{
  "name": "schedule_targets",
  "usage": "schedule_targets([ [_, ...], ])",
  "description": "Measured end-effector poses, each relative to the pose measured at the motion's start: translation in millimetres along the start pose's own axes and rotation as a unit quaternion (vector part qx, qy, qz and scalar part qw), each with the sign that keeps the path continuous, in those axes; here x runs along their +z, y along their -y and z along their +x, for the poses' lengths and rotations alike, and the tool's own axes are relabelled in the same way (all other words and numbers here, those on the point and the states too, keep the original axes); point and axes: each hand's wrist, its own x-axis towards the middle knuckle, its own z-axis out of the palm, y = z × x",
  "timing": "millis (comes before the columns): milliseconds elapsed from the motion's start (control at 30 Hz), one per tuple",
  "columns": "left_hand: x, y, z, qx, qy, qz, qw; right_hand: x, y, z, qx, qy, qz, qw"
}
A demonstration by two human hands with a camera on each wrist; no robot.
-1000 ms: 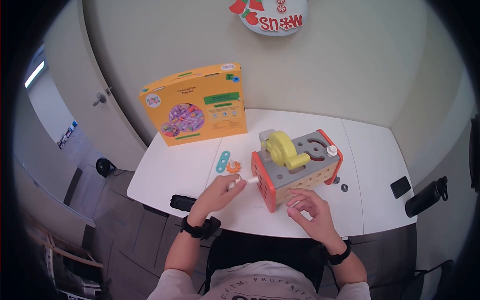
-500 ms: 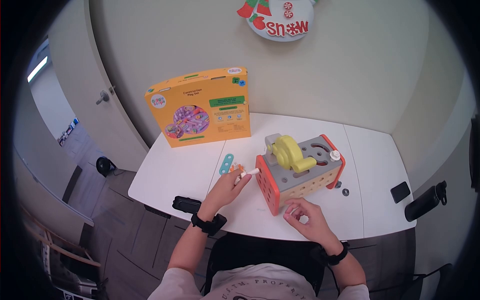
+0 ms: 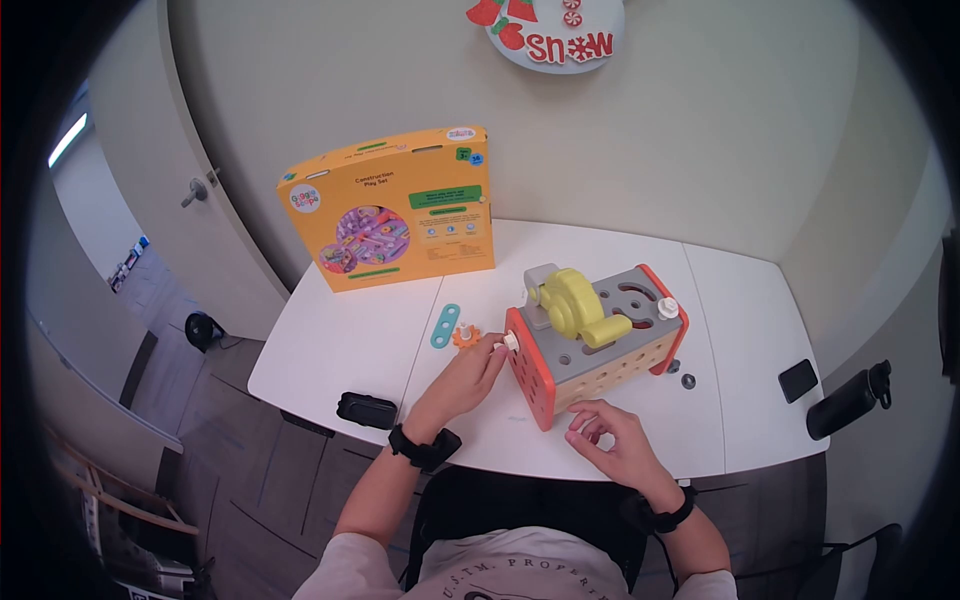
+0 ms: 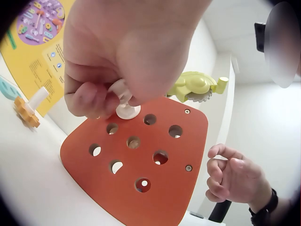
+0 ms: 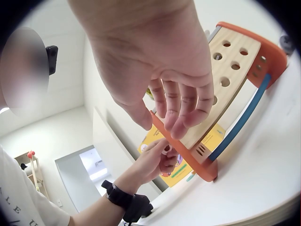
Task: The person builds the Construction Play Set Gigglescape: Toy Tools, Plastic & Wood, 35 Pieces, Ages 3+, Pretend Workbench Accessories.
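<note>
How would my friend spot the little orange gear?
Start at the big yellow box on the white table. In front lies a teal strip with holes, and the small toothed gear is beside it. Unlike the strip, the gear is orange, with a white peg sticking out.

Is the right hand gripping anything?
No, the right hand is loosely curled beside the toy workbench, with nothing in its grasp.

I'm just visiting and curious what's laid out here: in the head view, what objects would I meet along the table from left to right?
Dark case → teal strip → orange gear → toy workbench → flat black object → black bottle.
</note>
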Motion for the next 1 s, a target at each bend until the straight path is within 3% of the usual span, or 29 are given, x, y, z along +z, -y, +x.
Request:
schedule_targets([
  [100, 2, -11, 0, -0.065, 0.006, 0.034, 0.997, 1, -4, 2, -0.005, 0.002, -0.001, 1.000],
  [200, 0, -8, 0, -0.054, 0.003, 0.103, 0.993, 1, -5, 2, -0.006, 0.024, -0.019, 1.000],
  [300, -16, -7, -6, -0.097, 0.106, 0.189, 0.971, -4, -3, 2, 0.011, 0.084, -0.060, 0.995],
  [400, -26, -16, -17, -0.094, 0.201, 0.175, 0.959, -2, -9, 0, 0.021, 0.117, -0.079, 0.990],
  [500, -22, -45, -23, -0.066, 0.292, 0.078, 0.951, 3, -16, -1, 0.041, 0.116, -0.037, 0.992],
  [600, 4, -52, -37, 0.039, 0.306, 0.024, 0.951, 8, -28, -2, 0.066, 0.090, 0.069, 0.991],
  [700, 13, -70, -49, 0.039, 0.333, 0.042, 0.941, 5, -28, -2, 0.103, 0.094, 0.163, 0.977],
  [800, 21, -75, -52, 0.104, 0.282, 0.077, 0.951, 1, -26, -1, 0.123, 0.131, 0.197, 0.964],
  [900, 13, -93, -47, 0.078, 0.281, 0.110, 0.950, 3, -23, -3, 0.114, 0.151, 0.210, 0.959],
  [1000, 19, -87, -48, 0.132, 0.228, 0.088, 0.961, 5, -23, -2, 0.100, 0.143, 0.230, 0.957],
])
